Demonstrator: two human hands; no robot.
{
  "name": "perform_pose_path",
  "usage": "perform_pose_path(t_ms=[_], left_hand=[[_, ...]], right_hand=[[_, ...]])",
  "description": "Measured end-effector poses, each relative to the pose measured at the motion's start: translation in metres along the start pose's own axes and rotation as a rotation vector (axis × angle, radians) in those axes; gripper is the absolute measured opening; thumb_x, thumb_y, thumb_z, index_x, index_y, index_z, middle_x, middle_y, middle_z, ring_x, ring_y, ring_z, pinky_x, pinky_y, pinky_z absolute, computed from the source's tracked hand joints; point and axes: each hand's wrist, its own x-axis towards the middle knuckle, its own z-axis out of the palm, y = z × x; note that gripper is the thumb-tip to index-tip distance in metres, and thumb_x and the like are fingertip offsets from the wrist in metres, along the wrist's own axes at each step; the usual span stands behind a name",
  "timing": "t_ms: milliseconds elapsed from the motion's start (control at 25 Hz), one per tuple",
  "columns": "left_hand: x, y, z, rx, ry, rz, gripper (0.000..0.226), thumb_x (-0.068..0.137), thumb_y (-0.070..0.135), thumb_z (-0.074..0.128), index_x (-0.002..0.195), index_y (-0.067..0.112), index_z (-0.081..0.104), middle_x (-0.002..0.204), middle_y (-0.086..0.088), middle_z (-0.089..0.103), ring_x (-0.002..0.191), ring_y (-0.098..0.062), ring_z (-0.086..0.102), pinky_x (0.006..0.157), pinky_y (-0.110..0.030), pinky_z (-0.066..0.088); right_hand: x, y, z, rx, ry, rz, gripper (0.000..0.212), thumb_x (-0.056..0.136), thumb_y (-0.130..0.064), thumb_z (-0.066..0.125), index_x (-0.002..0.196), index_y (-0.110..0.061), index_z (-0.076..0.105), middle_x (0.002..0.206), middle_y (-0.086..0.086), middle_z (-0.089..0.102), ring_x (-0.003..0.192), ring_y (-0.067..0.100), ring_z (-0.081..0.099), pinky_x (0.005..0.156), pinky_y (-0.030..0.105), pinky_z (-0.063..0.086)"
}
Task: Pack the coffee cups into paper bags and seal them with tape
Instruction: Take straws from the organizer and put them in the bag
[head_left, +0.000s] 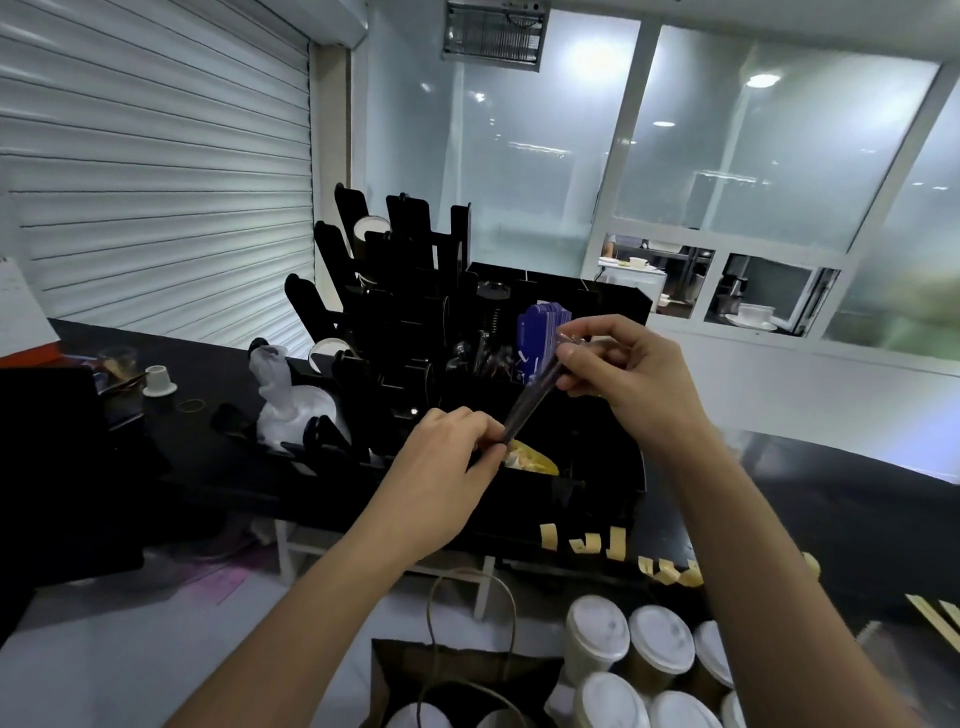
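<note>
Far to my left a small white capsule cup (158, 380) sits on the black counter (831, 499), and beside it a knotted white plastic bag (291, 400) leans against the black cup-and-lid organiser (415, 291). My left hand (447, 457) hovers over the organiser's front compartment, fingertips pinching the lower end of a slim dark wrapped packet (535, 395), probably straws or stirrers. Just beneath it a yellow sachet (535, 460) lies in the tray. My right hand (623, 369) is higher, fingers and thumb curled on the packet's upper end, so the packet runs slantwise between my hands; I judge I am holding it at both ends to pull it free or tear it open for the order. Behind it stands a blue stack of cards (540, 338).

The task's things wait close to my body. The brown paper bag (441, 675) stands open below my left forearm, its handles (467, 613) up, with white lids just showing at its mouth. To its right the lidded coffee cups (644, 660) are clustered, touching each other, not yet bagged. Short yellow tape strips (613, 543) hang along the counter's front edge, pre-cut, I'd say, for sealing.

The room has a white roller shutter (156, 171) on the left and frosted glass panels (727, 130) on the right, with a serving hatch showing white dishes (753, 314).
</note>
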Motion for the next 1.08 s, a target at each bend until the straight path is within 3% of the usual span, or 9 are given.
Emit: perform_pose_path(t_ms=[120, 200, 280, 440, 600, 760, 960, 1080], left_hand=[[-0.011, -0.002, 0.002, -0.099, -0.018, -0.042, 0.016, 0.102, 0.028, 0.053, 0.112, 0.030, 0.066, 0.106, 0.019, 0.059, 0.108, -0.002, 0.050, 0.093, -0.023, 0.045], [-0.020, -0.006, 0.006, -0.172, -0.046, -0.053, 0.015, 0.102, 0.028, 0.054, 0.109, 0.033, 0.067, 0.106, 0.019, 0.061, 0.108, -0.002, 0.053, 0.093, -0.026, 0.048], [-0.028, -0.011, 0.012, -0.202, -0.081, -0.055, 0.016, 0.101, 0.028, 0.055, 0.110, 0.033, 0.068, 0.106, 0.019, 0.063, 0.108, -0.002, 0.055, 0.092, -0.025, 0.048], [-0.050, -0.012, 0.021, -0.244, -0.142, -0.056, 0.018, 0.101, 0.024, 0.056, 0.113, 0.025, 0.070, 0.106, 0.017, 0.065, 0.102, 0.008, 0.056, 0.084, -0.008, 0.044], [-0.070, -0.015, 0.027, -0.251, -0.187, -0.026, 0.024, 0.100, 0.023, 0.059, 0.121, 0.025, 0.068, 0.108, 0.020, 0.065, 0.104, 0.010, 0.057, 0.088, -0.009, 0.046], [-0.091, -0.038, 0.029, -0.128, -0.157, -0.047, 0.029, 0.101, 0.032, 0.055, 0.129, 0.037, 0.058, 0.109, 0.027, 0.058, 0.111, 0.007, 0.048, 0.088, -0.013, 0.041], [-0.124, -0.071, 0.035, 0.125, -0.202, -0.045, 0.015, 0.098, 0.033, 0.056, 0.111, 0.037, 0.062, 0.107, 0.023, 0.056, 0.113, -0.005, 0.047, 0.095, -0.030, 0.039], [-0.140, -0.084, 0.046, 0.285, -0.252, -0.025, 0.010, 0.097, 0.032, 0.058, 0.103, 0.036, 0.064, 0.111, 0.019, 0.063, 0.123, -0.008, 0.042, 0.102, -0.033, 0.027]], right_hand=[[-0.020, 0.013, 0.007, 0.173, -0.022, 0.101, 0.032, 0.088, -0.017, 0.074, 0.118, -0.009, 0.070, 0.099, 0.011, 0.077, 0.091, 0.022, 0.074, 0.086, 0.035, 0.060], [-0.037, 0.026, 0.009, 0.150, -0.057, 0.118, 0.034, 0.086, -0.021, 0.073, 0.119, -0.010, 0.071, 0.105, 0.010, 0.077, 0.097, 0.023, 0.074, 0.090, 0.037, 0.060], [-0.053, 0.041, 0.013, 0.067, -0.097, 0.106, 0.030, 0.088, -0.021, 0.073, 0.117, -0.011, 0.073, 0.105, 0.008, 0.077, 0.099, 0.025, 0.074, 0.092, 0.040, 0.059], [-0.081, 0.056, 0.018, 0.035, -0.134, 0.088, 0.022, 0.090, -0.014, 0.072, 0.110, -0.007, 0.074, 0.097, 0.010, 0.077, 0.092, 0.024, 0.073, 0.087, 0.037, 0.059], [-0.103, 0.062, 0.022, 0.070, -0.117, 0.105, 0.007, 0.089, -0.012, 0.073, 0.097, -0.012, 0.074, 0.090, 0.009, 0.077, 0.084, 0.023, 0.072, 0.085, 0.039, 0.060], [-0.125, 0.071, 0.017, 0.047, -0.049, 0.104, 0.012, 0.091, -0.009, 0.072, 0.102, -0.003, 0.072, 0.091, 0.010, 0.076, 0.084, 0.022, 0.072, 0.082, 0.032, 0.058], [-0.152, 0.086, 0.008, 0.019, -0.006, 0.176, 0.006, 0.090, -0.008, 0.073, 0.094, -0.005, 0.071, 0.095, 0.010, 0.077, 0.084, 0.021, 0.073, 0.084, 0.033, 0.059], [-0.165, 0.100, 0.010, -0.076, -0.016, 0.190, 0.005, 0.089, -0.009, 0.075, 0.091, -0.006, 0.072, 0.091, 0.009, 0.077, 0.084, 0.019, 0.075, 0.080, 0.027, 0.058]])
